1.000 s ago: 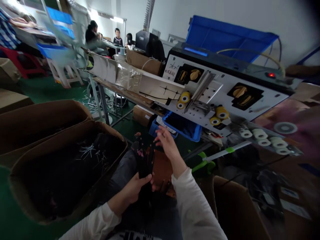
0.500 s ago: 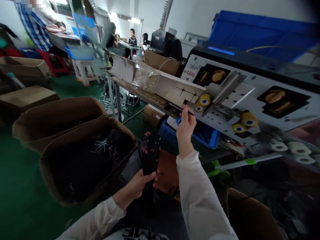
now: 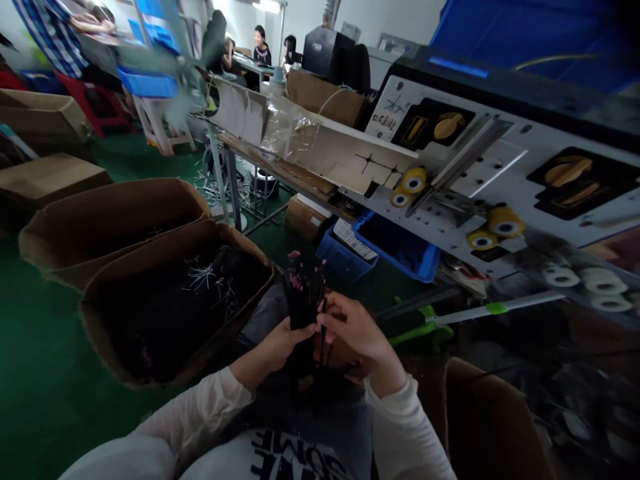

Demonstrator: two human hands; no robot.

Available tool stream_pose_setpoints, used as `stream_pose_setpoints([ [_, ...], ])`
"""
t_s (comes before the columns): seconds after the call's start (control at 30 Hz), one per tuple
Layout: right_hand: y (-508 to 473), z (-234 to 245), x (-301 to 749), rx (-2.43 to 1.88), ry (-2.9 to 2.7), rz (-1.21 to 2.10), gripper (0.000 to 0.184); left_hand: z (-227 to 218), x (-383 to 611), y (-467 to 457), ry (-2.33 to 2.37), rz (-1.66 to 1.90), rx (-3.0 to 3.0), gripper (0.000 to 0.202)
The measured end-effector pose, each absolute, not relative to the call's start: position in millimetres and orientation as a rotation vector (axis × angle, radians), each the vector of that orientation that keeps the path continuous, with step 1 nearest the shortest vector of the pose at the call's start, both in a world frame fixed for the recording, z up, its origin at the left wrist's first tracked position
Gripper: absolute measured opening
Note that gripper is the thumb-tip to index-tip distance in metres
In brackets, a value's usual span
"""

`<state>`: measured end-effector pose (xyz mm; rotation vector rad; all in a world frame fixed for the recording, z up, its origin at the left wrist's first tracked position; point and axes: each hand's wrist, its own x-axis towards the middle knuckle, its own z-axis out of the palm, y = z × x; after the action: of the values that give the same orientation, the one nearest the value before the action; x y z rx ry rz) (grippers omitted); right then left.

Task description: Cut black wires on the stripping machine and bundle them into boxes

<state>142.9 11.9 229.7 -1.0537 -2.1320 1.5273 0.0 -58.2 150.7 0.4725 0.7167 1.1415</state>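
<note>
My left hand (image 3: pixel 280 343) is closed round a bundle of thin black cables (image 3: pixel 303 293) with pinkish ends, held upright over my lap. My right hand (image 3: pixel 353 327) is beside it, its fingers pinched on one thin black cable at the bundle's right side. Both sleeves are white. Ahead and to the right stands a white machine panel (image 3: pixel 480 173) with yellow rollers (image 3: pixel 415 181) and a metal guide channel.
Two open cardboard boxes (image 3: pixel 165 267) holding dark cables stand on the green floor at my left. A blue bin (image 3: pixel 395 250) sits under the machine. Another cardboard box (image 3: pixel 490 427) is at my right. Several people work at tables far back.
My right hand was raised at the machine's rollers holding a thin cable; it has come down to the bundle in my left hand. The view has tilted downward.
</note>
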Motion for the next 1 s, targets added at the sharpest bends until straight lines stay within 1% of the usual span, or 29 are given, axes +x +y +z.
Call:
stream_pose_setpoints([
  [0.13,19.5,212.4,137.2,-1.091,-1.957,1.165,0.016,150.1,5.8,-63.2,0.696,1.065,0.443,0.033],
  [0.2,25.0,209.1,139.1,-1.079,-1.898,1.080,0.017,148.6,6.9,-65.1,0.686,1.049,0.429,0.033],
  [0.23,27.2,208.6,140.2,-1.072,-1.878,1.120,0.023,147.5,7.2,-65.6,0.676,1.045,0.419,0.034],
  [0.27,28.8,208.7,141.3,-1.062,-1.863,1.198,0.033,146.4,7.3,-65.8,0.664,1.039,0.412,0.035],
  [0.37,30.7,211.1,143.1,-1.018,-1.821,1.426,0.071,143.5,7.4,-65.6,0.641,0.997,0.423,0.035],
  [0.4,30.7,212.0,143.5,-1.005,-1.805,1.460,0.077,142.8,7.5,-65.7,0.633,0.986,0.436,0.035],
  [0.43,30.7,212.6,143.9,-0.997,-1.793,1.472,0.079,142.4,7.6,-66.1,0.625,0.977,0.451,0.035],
  [0.47,30.7,212.8,144.3,-0.998,-1.791,1.471,0.076,142.0,7.8,-66.6,0.619,0.967,0.468,0.036],
  [0.6,30.7,211.4,146.4,-1.023,-1.826,1.464,0.053,141.2,8.3,-69.2,0.643,0.920,0.526,0.040],
  [0.67,30.8,210.6,147.8,-0.996,-1.832,1.435,0.051,143.5,7.0,-67.2,0.664,0.916,0.585,0.039],
  [0.73,31.1,210.7,150.7,-0.947,-1.789,1.342,0.054,151.3,3.4,-60.0,0.684,0.939,0.693,0.035],
  [0.8,31.5,211.6,156.2,-0.921,-1.706,1.231,0.056,167.0,-2.2,-47.1,0.705,0.975,0.830,0.030],
  [0.87,31.1,213.3,164.1,-0.915,-1.646,1.175,0.053,191.2,-7.9,-30.6,0.711,1.033,0.957,0.025],
  [1.0,25.8,218.9,178.2,-0.819,-1.661,1.252,0.049,257.0,-10.2,-0.7,0.642,1.176,1.137,0.017],
])
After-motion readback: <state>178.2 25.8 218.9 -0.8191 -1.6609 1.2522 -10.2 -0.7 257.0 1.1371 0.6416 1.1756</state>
